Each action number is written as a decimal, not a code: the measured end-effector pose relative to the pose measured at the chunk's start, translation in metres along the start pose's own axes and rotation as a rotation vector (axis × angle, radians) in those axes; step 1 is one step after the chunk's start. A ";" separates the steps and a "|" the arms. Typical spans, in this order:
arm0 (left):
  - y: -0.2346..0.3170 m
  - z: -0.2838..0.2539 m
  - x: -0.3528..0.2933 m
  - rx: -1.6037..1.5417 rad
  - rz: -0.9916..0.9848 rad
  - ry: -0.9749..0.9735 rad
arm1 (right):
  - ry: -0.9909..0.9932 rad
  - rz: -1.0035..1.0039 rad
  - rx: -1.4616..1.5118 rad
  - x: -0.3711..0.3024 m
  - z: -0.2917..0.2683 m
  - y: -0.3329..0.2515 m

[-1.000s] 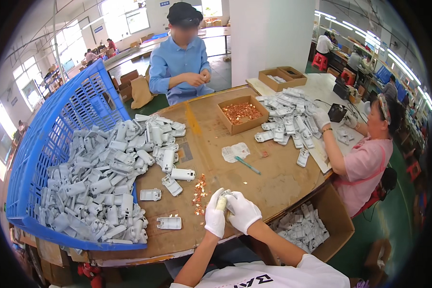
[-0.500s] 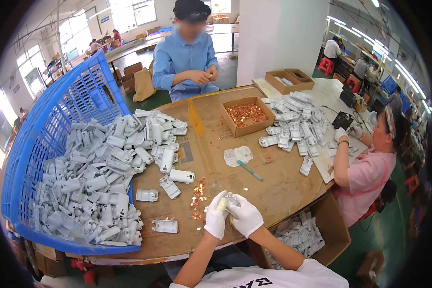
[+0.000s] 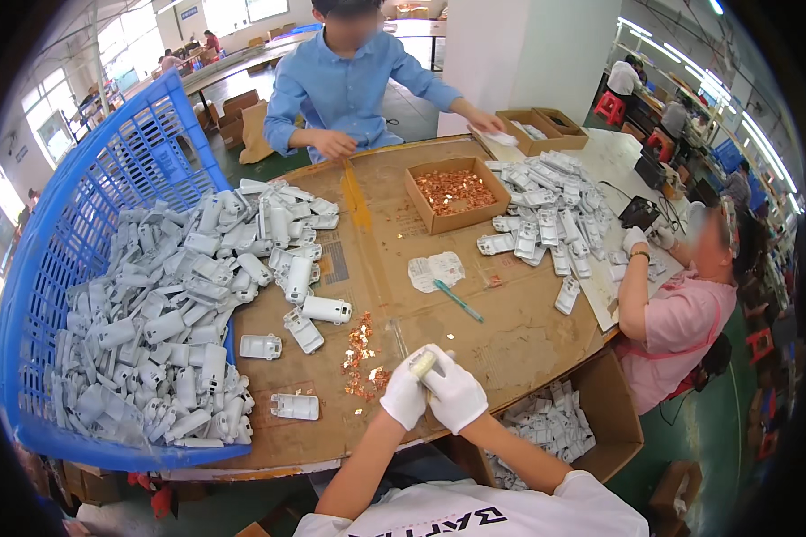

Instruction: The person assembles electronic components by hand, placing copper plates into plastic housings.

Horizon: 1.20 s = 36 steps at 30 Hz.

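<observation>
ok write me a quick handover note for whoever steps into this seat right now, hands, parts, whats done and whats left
Left hand and right hand: both in white gloves, closed together around one small pale part at the near table edge.
Copper contacts: loose scatter just left of the hands; more in the cardboard tray.
Grey housings: large pile spilling from the tipped blue basket.
Done: cannot tell the count; a box of pale parts stands at the right, below the table edge.
Left: most of the pile.
</observation>
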<state>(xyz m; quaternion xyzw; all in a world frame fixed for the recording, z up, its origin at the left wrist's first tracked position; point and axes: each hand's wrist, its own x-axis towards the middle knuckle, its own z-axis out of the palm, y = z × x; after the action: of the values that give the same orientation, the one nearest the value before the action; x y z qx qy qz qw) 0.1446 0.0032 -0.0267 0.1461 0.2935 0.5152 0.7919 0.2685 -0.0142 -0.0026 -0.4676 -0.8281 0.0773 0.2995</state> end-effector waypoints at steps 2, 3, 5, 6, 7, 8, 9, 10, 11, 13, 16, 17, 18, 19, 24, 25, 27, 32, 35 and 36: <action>-0.003 0.006 -0.006 0.007 0.034 0.032 | 0.007 0.008 -0.021 0.000 0.000 -0.007; -0.003 0.006 -0.007 0.002 0.038 0.070 | -0.019 0.018 -0.040 0.001 0.000 -0.010; -0.006 -0.001 -0.010 -0.011 0.041 0.121 | -0.058 0.026 -0.051 -0.001 0.004 -0.013; -0.008 -0.005 -0.011 -0.051 0.026 0.158 | -0.084 0.007 -0.063 -0.001 0.006 -0.015; -0.009 -0.007 -0.014 -0.086 0.013 0.192 | -0.104 -0.013 -0.075 -0.003 0.006 -0.017; -0.011 -0.009 -0.015 -0.083 0.020 0.197 | -0.103 -0.019 -0.068 -0.006 0.006 -0.016; -0.013 -0.010 -0.015 -0.108 0.038 0.201 | -0.069 -0.071 -0.082 -0.010 0.008 -0.014; -0.014 -0.008 -0.016 -0.130 0.053 0.203 | -0.033 -0.119 -0.097 -0.013 0.009 -0.013; -0.013 -0.007 -0.015 -0.127 0.053 0.207 | -0.013 -0.122 -0.100 -0.013 0.010 -0.012; -0.009 -0.004 -0.011 -0.107 0.060 0.246 | -0.051 -0.107 -0.131 -0.008 0.010 -0.010; -0.004 0.013 -0.003 0.081 0.088 0.298 | -0.005 -0.075 -0.031 0.001 0.007 0.002; 0.000 0.016 -0.003 0.145 0.099 0.292 | -0.022 -0.086 0.007 0.007 -0.001 0.002; 0.005 0.006 0.002 0.245 0.046 0.271 | -0.140 -0.045 -0.056 0.012 -0.006 0.001; 0.007 -0.004 0.006 0.340 -0.011 0.247 | -0.263 -0.002 -0.122 0.016 -0.012 -0.001; 0.025 0.003 -0.019 0.620 0.012 0.233 | -0.274 -0.070 0.043 0.038 -0.033 0.033; 0.027 0.004 -0.030 0.672 0.079 0.254 | -0.133 -0.063 0.085 0.042 -0.034 0.053; 0.029 0.001 -0.054 0.722 0.190 0.186 | 0.038 0.175 0.088 0.057 -0.032 0.121; 0.030 -0.035 -0.143 0.666 0.281 0.288 | 0.173 0.151 -0.315 0.100 -0.057 0.220; 0.026 -0.063 -0.193 0.643 0.313 0.443 | 0.233 0.175 -0.459 0.128 -0.056 0.238; 0.026 -0.069 -0.206 0.647 0.329 0.488 | 0.172 0.234 -0.427 0.135 -0.059 0.238</action>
<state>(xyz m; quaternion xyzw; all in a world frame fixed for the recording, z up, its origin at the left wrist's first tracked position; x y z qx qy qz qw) 0.0220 -0.1769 -0.0023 0.3056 0.5912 0.5354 0.5200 0.4239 0.2184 0.0053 -0.6179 -0.7372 -0.1053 0.2523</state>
